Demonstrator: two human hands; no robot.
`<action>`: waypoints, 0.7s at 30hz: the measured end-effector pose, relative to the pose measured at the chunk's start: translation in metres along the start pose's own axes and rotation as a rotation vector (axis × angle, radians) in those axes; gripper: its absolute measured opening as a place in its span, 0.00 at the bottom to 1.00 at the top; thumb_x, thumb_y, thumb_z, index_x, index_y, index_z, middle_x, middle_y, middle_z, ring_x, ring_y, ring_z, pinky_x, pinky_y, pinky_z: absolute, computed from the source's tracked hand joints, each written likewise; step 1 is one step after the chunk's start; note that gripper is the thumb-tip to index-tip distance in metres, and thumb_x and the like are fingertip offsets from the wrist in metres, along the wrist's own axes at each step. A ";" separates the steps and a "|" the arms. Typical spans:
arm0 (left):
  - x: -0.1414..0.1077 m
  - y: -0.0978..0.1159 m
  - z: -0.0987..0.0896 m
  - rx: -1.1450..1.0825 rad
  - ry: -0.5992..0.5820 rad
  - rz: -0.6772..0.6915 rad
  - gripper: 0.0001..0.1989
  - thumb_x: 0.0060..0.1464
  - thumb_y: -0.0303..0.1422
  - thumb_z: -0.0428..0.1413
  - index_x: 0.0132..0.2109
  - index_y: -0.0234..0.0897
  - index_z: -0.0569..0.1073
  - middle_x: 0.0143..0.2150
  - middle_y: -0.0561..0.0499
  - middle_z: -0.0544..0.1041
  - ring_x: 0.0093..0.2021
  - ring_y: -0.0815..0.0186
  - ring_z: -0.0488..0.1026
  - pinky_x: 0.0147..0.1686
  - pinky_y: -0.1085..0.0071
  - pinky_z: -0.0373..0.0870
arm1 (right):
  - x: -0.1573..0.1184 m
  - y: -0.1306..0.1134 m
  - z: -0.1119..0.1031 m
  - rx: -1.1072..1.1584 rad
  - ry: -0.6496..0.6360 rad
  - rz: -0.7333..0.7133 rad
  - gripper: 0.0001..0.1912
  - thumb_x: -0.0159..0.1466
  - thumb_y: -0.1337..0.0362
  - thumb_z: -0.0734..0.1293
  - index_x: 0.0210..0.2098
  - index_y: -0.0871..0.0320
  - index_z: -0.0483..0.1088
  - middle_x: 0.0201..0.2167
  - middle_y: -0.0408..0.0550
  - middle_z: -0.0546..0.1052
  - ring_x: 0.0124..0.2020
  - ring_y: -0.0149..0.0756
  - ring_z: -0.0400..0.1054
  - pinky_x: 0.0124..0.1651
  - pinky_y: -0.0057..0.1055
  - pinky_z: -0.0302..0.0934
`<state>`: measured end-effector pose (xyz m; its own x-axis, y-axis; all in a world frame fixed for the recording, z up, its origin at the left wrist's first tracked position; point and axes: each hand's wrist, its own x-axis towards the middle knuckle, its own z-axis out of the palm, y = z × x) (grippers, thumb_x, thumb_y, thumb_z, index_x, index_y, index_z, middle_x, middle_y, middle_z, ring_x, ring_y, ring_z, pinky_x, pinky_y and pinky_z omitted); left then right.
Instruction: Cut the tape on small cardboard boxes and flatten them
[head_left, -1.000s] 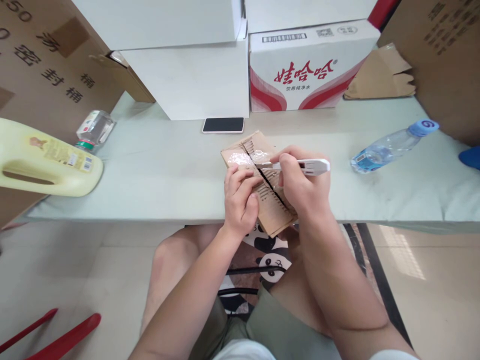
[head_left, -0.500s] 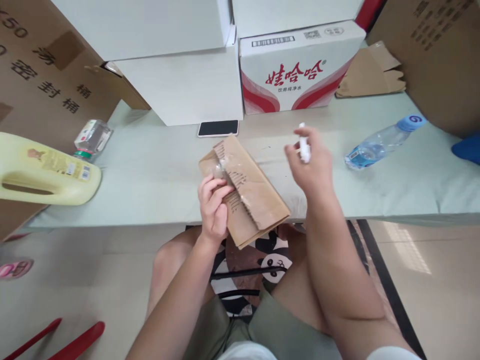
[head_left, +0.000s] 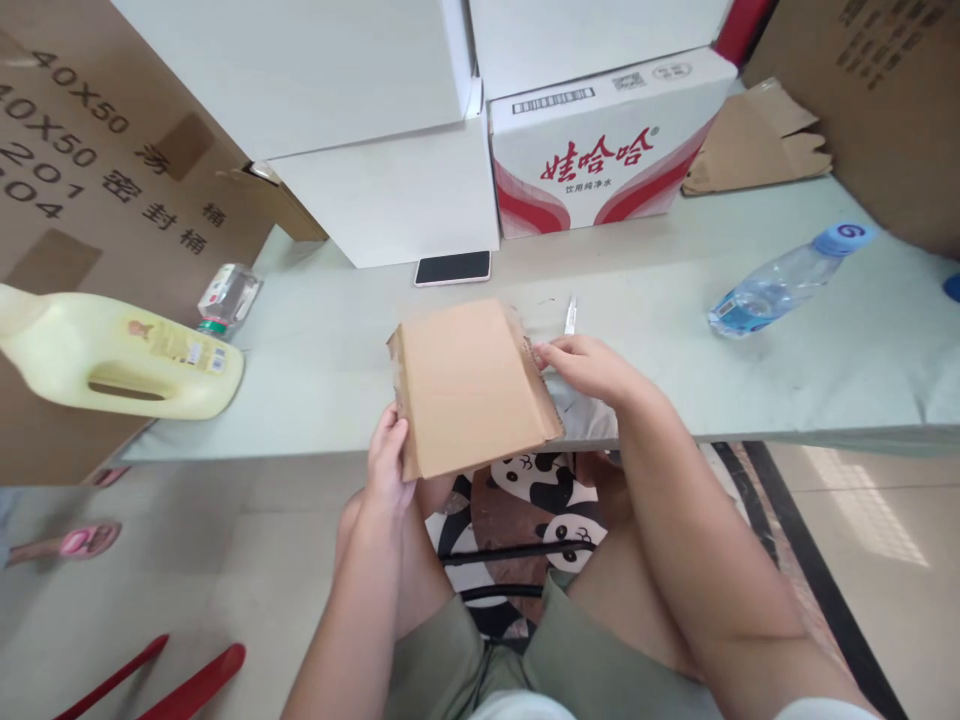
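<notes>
A brown cardboard piece (head_left: 472,385) with a plain face up and torn, folded edges is held at the table's front edge, partly over my lap. My left hand (head_left: 390,450) grips its lower left edge, thumb on top and fingers mostly hidden below. At the right edge, my right hand (head_left: 585,365) pinches the ragged side flap. Just beyond that hand lies a slim white tool (head_left: 571,315) that looks like a utility knife; its lower end is hidden.
A phone (head_left: 453,268) lies before the white boxes (head_left: 390,200) and a red-and-white water carton (head_left: 592,170). A leaning water bottle (head_left: 787,282) is at right, near a flattened cardboard piece (head_left: 757,140). At left are a yellow jug (head_left: 172,355) and a small clear bottle (head_left: 231,295).
My right hand has put the white tool down on the table and taken the cardboard's right edge. The cardboard has been turned and opened, its plain face now showing instead of the printed, taped one.
</notes>
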<state>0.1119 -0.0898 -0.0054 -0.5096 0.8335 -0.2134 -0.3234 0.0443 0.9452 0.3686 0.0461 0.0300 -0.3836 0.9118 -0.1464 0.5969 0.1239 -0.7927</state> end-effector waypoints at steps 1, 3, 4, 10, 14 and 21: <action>0.001 0.003 0.000 0.025 0.007 0.003 0.23 0.39 0.44 0.70 0.41 0.38 0.78 0.39 0.50 0.82 0.36 0.64 0.78 0.37 0.71 0.74 | 0.000 -0.003 0.000 0.057 -0.039 -0.005 0.21 0.66 0.48 0.61 0.31 0.57 0.76 0.37 0.52 0.81 0.45 0.46 0.73 0.51 0.42 0.64; 0.004 0.010 0.001 0.053 0.016 0.005 0.23 0.37 0.41 0.72 0.41 0.37 0.77 0.38 0.50 0.82 0.35 0.66 0.78 0.36 0.73 0.74 | -0.001 -0.007 -0.001 0.139 -0.025 0.032 0.18 0.64 0.49 0.64 0.32 0.58 0.74 0.36 0.52 0.80 0.41 0.44 0.73 0.47 0.40 0.64; 0.006 0.014 0.001 0.052 0.024 0.014 0.23 0.37 0.41 0.73 0.41 0.37 0.77 0.38 0.50 0.82 0.35 0.66 0.78 0.36 0.73 0.74 | -0.001 -0.008 -0.001 0.190 0.017 0.053 0.18 0.63 0.49 0.64 0.33 0.58 0.74 0.36 0.51 0.80 0.40 0.43 0.72 0.46 0.40 0.64; 0.015 0.023 0.005 0.006 0.003 0.035 0.20 0.46 0.38 0.69 0.45 0.40 0.75 0.43 0.49 0.82 0.40 0.62 0.80 0.41 0.67 0.76 | -0.007 -0.008 -0.008 0.640 -0.078 -0.276 0.26 0.62 0.46 0.66 0.55 0.53 0.70 0.55 0.51 0.76 0.54 0.42 0.71 0.55 0.40 0.65; 0.014 0.014 0.012 -0.043 -0.002 0.013 0.20 0.51 0.38 0.65 0.51 0.49 0.72 0.53 0.52 0.79 0.53 0.59 0.77 0.49 0.62 0.76 | -0.009 -0.010 -0.010 0.483 -0.229 -0.433 0.57 0.53 0.49 0.76 0.74 0.46 0.43 0.75 0.48 0.48 0.73 0.47 0.50 0.69 0.44 0.55; 0.012 0.011 0.015 -0.082 -0.013 -0.048 0.25 0.50 0.38 0.64 0.56 0.48 0.71 0.57 0.49 0.78 0.60 0.53 0.73 0.51 0.60 0.77 | -0.004 -0.010 -0.009 0.218 -0.110 -0.253 0.52 0.56 0.59 0.73 0.74 0.48 0.44 0.69 0.51 0.63 0.66 0.50 0.62 0.67 0.49 0.58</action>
<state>0.1139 -0.0713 0.0056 -0.4822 0.8384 -0.2539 -0.4117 0.0389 0.9105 0.3704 0.0443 0.0438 -0.5810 0.8137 0.0178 0.3134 0.2438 -0.9178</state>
